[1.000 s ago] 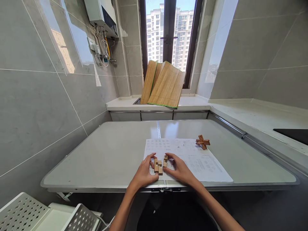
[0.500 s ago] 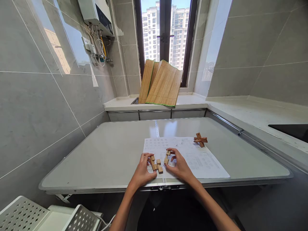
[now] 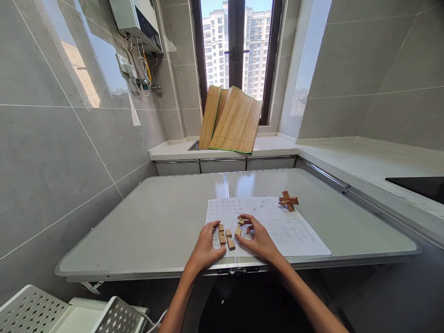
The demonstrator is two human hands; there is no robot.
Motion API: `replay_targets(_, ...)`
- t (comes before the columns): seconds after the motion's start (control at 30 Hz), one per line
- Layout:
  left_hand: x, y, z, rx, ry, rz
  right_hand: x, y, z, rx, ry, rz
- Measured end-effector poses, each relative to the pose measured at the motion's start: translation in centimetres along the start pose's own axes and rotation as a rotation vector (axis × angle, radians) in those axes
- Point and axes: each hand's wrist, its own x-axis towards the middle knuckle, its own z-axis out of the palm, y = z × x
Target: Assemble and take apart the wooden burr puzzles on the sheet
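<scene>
My left hand [image 3: 205, 246] holds a notched light wooden piece [image 3: 222, 235] between thumb and fingertips, over the near left part of a printed paper sheet [image 3: 277, 231]. Another notched wooden piece [image 3: 230, 240] lies on the sheet between my hands, touched by neither. My right hand [image 3: 258, 238] pinches a third light wooden piece [image 3: 238, 230] by its ends, tilted, with its top leaning right. Toward the sheet's far right corner stands a reddish-brown wooden cross-shaped assembly [image 3: 288, 200], away from both hands.
The white folding table [image 3: 156, 222] has a centre seam and a metal latch [image 3: 237, 271] at its near edge. Behind it, a bamboo mat [image 3: 236, 120] leans at the window. A white perforated rack [image 3: 34, 307] is at lower left.
The piece in my left hand has turned, so its notched face now points up more. In my right hand the piece has shifted slightly left. The view has moved a little.
</scene>
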Motion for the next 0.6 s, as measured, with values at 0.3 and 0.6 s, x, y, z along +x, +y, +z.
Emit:
replay_targets(0.3, -0.08, 0.45, -0.23, -0.002, -0.013, 0.019, -0.05, -0.25, -0.17, -0.021, -0.016, 0.050)
replay_targets(0.6, 0.08, -0.36, -0.03, -0.105, 0.031, -0.016, -0.02, -0.29, -0.10, 0.010, 0.002, -0.026)
